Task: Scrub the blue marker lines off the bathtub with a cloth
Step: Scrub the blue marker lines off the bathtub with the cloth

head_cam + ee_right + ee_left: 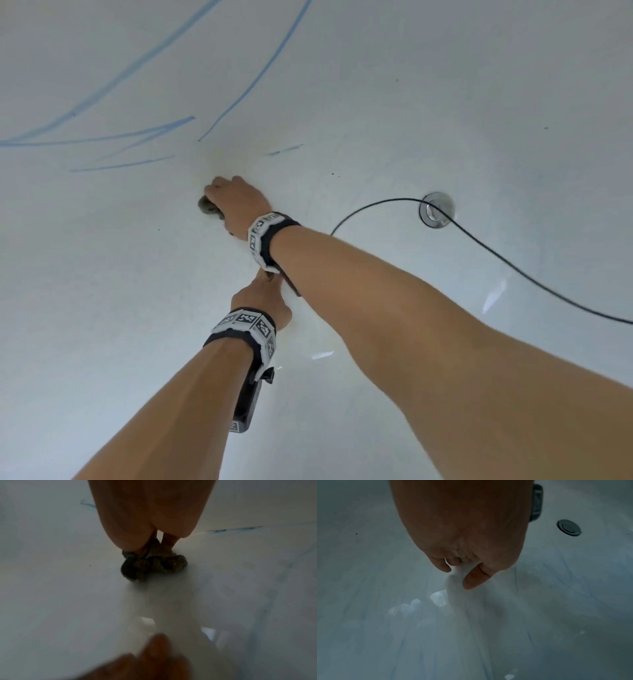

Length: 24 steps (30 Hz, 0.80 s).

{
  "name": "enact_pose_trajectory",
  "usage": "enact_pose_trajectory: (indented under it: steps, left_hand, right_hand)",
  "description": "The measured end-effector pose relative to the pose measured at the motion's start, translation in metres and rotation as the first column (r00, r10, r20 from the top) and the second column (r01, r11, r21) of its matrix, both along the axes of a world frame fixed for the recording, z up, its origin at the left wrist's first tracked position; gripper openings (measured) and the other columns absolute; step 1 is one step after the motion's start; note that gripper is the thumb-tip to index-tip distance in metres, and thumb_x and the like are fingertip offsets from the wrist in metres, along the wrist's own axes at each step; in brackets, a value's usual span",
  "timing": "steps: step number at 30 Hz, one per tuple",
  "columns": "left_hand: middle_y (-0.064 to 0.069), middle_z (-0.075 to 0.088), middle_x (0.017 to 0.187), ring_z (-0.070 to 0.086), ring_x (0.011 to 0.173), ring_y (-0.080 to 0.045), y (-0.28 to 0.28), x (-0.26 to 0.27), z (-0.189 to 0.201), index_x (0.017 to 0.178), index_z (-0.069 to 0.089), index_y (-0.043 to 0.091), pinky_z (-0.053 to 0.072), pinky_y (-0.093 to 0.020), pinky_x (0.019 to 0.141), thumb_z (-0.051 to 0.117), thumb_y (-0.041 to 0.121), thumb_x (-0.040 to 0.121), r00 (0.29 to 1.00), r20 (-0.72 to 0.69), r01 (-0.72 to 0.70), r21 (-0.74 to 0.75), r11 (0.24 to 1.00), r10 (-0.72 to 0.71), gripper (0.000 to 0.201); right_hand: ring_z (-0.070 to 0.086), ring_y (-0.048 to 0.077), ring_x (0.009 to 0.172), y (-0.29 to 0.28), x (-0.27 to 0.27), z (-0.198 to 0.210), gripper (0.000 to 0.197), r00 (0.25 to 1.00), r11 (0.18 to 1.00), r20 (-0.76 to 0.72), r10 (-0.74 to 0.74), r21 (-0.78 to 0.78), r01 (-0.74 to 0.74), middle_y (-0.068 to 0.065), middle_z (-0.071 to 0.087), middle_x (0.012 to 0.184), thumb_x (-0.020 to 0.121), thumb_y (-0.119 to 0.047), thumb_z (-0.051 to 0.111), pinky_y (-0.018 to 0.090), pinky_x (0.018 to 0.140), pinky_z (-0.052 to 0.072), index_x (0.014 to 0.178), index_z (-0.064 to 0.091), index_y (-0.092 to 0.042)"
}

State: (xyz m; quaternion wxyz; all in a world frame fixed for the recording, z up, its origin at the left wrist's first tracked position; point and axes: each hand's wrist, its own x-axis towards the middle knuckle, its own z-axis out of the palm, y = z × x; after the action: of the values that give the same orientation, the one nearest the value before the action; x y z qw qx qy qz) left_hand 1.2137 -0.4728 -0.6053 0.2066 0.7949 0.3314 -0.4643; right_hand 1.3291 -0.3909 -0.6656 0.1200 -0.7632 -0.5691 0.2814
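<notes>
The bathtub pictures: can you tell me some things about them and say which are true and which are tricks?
1. The right hand holds a bunched cloth against the tub. True.
2. All the blue lines are gone. False: several still cross the tub beyond the cloth.
3. The left hand holds a sponge. False: it holds nothing; its fingers rest on the tub.
4. A black cable runs past the drain. True.
5. The cloth is bright red. False: it looks dull grey-green.
</notes>
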Motion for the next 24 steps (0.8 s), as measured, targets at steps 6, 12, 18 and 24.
enact_pose_trajectory:
  steps: [6,12,18,24]
  left_hand:
    - [0.019,-0.022,0.160,0.003,0.151,-0.004,0.004,-0.012,-0.009,0.156,-0.011,0.032,0.044,-0.030,0.095,0.038,0.006,0.082,0.990,0.139,0.012,-0.077,0.997,-0.002,0.093]
    - [0.019,-0.023,0.160,-0.001,0.151,-0.006,0.006,-0.024,-0.005,0.156,-0.015,0.030,0.031,-0.031,0.111,0.037,0.007,0.085,0.975,0.209,-0.053,-0.135,0.989,0.081,0.091]
    - [0.010,-0.027,0.160,-0.012,0.151,-0.010,0.022,-0.081,-0.012,0.155,-0.020,0.022,0.008,-0.029,0.121,0.039,0.005,0.085,0.949,0.258,-0.184,-0.006,0.983,0.180,0.093]
    - [0.000,-0.027,0.161,-0.012,0.152,-0.017,0.039,-0.131,-0.025,0.154,-0.021,0.016,0.013,-0.036,0.123,0.041,0.014,0.089,0.930,0.211,-0.327,0.106,0.939,0.300,0.091]
  right_hand:
    - [0.061,0.028,0.081,-0.032,0.038,0.019,0.024,0.925,0.926,-0.249,-0.286,0.175,0.333,0.010,0.058,0.101,0.081,-0.001,0.054,0.035,0.071,0.051,0.104,0.059,-0.007]
    - [0.064,0.018,0.067,-0.122,0.126,0.025,0.039,0.721,0.634,-0.404,-0.564,0.348,0.691,-0.007,0.054,0.103,0.091,0.005,0.036,0.028,0.051,0.053,0.121,0.057,-0.006]
    - [0.062,0.018,0.082,-0.182,0.162,0.000,0.038,0.706,0.699,0.065,-0.705,0.232,0.677,-0.002,0.064,0.089,0.073,-0.016,0.026,0.040,0.067,0.056,0.091,0.058,-0.027]
    - [0.049,0.014,0.112,-0.196,0.137,-0.023,0.039,0.655,0.664,0.124,-0.746,0.213,0.716,0.007,0.052,0.133,0.090,-0.015,0.043,0.012,0.102,0.037,0.127,0.056,-0.009]
